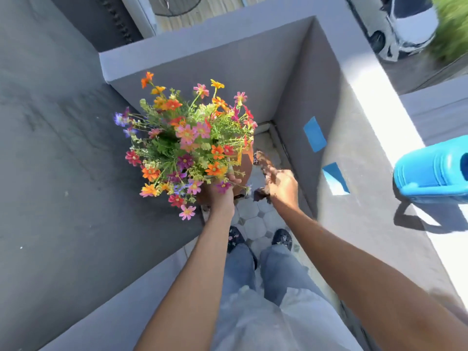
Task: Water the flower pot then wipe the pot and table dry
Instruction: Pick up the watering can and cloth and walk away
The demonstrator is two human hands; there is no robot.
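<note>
An orange clay flower pot (245, 165) filled with many-coloured flowers (186, 145) is held up over the edge of a dark grey ledge (63, 173). My left hand (224, 192) grips the pot from below, partly hidden under the blooms. My right hand (279, 182) is blurred, just right of the pot with fingers stretched toward it, and holds nothing. A blue watering can (434, 167) stands on the sunlit grey wall top at the far right.
Grey walls (298, 79) box in a narrow tiled floor (255, 219) where my feet stand. Two blue tape patches (314, 134) mark the right wall. A white car (402, 24) is parked beyond, at the top right.
</note>
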